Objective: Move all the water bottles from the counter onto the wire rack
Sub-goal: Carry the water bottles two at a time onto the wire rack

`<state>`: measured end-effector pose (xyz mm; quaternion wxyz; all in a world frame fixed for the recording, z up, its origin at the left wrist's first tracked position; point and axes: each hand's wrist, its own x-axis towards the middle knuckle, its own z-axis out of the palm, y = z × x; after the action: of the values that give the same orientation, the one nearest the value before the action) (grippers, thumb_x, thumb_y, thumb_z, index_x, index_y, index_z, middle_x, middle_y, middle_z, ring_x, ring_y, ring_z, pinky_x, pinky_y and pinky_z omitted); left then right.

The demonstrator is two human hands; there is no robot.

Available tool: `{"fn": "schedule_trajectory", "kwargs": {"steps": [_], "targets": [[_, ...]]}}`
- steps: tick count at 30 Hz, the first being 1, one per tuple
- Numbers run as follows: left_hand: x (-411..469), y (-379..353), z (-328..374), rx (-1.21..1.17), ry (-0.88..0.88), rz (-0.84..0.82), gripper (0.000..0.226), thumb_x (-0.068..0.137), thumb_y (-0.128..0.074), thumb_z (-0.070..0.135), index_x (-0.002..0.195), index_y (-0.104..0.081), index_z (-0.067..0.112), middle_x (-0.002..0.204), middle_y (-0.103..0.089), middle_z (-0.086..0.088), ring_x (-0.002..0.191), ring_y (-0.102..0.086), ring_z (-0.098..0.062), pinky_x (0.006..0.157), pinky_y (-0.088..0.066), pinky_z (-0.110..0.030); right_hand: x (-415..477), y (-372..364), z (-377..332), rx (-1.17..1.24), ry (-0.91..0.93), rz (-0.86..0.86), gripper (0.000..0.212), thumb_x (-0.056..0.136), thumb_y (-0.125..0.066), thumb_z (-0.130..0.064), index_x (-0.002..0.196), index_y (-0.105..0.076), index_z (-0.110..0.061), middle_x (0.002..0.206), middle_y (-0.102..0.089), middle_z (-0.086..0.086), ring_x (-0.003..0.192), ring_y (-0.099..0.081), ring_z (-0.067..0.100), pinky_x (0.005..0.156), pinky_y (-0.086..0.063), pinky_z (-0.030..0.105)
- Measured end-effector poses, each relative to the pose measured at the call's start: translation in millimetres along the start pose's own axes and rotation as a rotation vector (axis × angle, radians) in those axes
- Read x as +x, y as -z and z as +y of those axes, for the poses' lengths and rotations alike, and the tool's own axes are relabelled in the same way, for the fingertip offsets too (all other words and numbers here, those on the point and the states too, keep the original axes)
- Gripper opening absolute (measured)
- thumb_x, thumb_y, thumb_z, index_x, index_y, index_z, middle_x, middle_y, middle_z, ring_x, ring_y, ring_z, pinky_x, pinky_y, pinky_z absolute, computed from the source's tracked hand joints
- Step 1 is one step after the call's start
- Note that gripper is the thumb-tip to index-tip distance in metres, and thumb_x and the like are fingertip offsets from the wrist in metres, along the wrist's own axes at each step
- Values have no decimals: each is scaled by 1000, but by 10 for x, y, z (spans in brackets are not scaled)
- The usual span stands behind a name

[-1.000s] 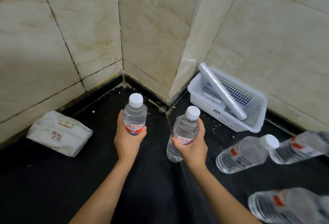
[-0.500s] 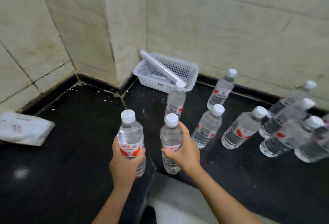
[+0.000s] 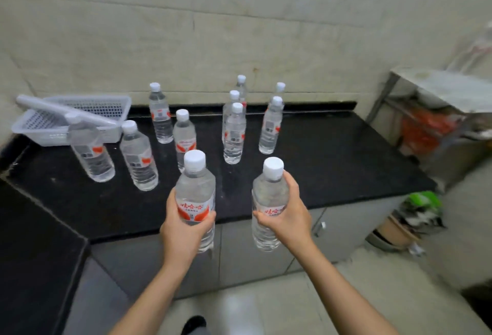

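The black counter (image 3: 332,164) bears standing water bottles (image 3: 234,135) and, at its left, a white basket (image 3: 48,136).

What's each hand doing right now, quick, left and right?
Left hand: grips a water bottle around its label, upright.
Right hand: grips a second water bottle around its middle, upright.

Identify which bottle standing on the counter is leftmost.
The water bottle directly in front of the white basket; every other standing bottle is farther right.
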<state>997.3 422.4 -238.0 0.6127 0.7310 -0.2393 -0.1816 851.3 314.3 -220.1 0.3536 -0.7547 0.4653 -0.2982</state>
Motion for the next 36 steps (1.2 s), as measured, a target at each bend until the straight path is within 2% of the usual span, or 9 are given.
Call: {"fn": "schedule_trajectory", "kwargs": {"steps": [3, 9, 14, 16, 21, 23, 26, 29, 36], "targets": [[-130, -387, 153, 4, -30, -117, 78, 64, -80, 11, 129, -42, 28, 98, -59, 6, 91, -57, -14, 84, -40, -26, -41, 485, 226, 10, -47, 108, 91, 60, -80, -22, 133, -29, -39, 112, -45, -23, 116, -53, 18, 91, -44, 34], [-127, -1189, 369, 16, -102, -275, 76, 62, -81, 17, 126, -44, 32, 97, -62, 8, 92, -60, -15, 88, -46, -32, 116, 1227, 673, -4, -110, 263, 91, 60, -79, -23, 131, -27, -40, 113, -48, -17, 110, -56, 19, 91, -48, 41], [81, -2078, 556, -52, -143, -406, 77, 64, -80, 12, 128, -42, 32, 104, -59, 9, 95, -57, -12, 91, -45, -32, 457, 1848, 1044, -59, -159, 378, 88, 61, -79, -21, 131, -29, -39, 111, -47, -18, 106, -55, 17, 85, -47, 35], [152, -2451, 637, -78, -138, -463, 77, 65, -79, 12, 129, -41, 30, 106, -58, 8, 97, -56, -12, 92, -45, -33, 605, 2098, 1186, -84, -187, 409, 88, 60, -79, -23, 130, -29, -40, 110, -45, -20, 108, -55, 17, 88, -47, 37], [196, -3291, 836, -96, -137, -584, 76, 66, -79, 12, 129, -40, 32, 104, -59, 5, 95, -56, -15, 88, -44, -32, 871, 2641, 1571, -133, -314, 458, 85, 57, -77, -29, 109, -21, -65, 111, -48, -18, 111, -55, 20, 92, -47, 42], [157, -3564, 861, -85, -144, -648, 75, 67, -78, 12, 129, -40, 34, 101, -58, 6, 93, -56, -14, 86, -43, -31, 880, 2823, 1755, -155, -374, 442, 85, 60, -78, -24, 113, -21, -60, 111, -49, -17, 111, -56, 20, 90, -47, 36], [88, -3967, 871, -55, -123, -739, 76, 67, -77, 13, 129, -39, 35, 104, -59, 6, 96, -57, -15, 90, -46, -34, 817, 3099, 2048, -204, -501, 478, 87, 62, -78, -23, 131, -28, -39, 114, -57, -7, 110, -57, 24, 80, -42, 28], [-25, -4403, 906, -22, -129, -796, 75, 66, -78, 14, 128, -40, 35, 104, -60, 5, 96, -58, -16, 91, -46, -36, 766, 3427, 2377, -202, -575, 543, 87, 63, -78, -20, 134, -29, -31, 116, -58, -4, 110, -57, 26, 77, -38, 25], [-366, -5608, 1177, -1, -207, -808, 76, 63, -80, 16, 126, -43, 36, 101, -63, 4, 95, -61, -20, 89, -49, -39, 933, 4504, 3114, -225, -554, 596, 88, 61, -79, -21, 132, -29, -35, 106, -51, -9, 107, -57, 27, 88, -48, 38]]}}
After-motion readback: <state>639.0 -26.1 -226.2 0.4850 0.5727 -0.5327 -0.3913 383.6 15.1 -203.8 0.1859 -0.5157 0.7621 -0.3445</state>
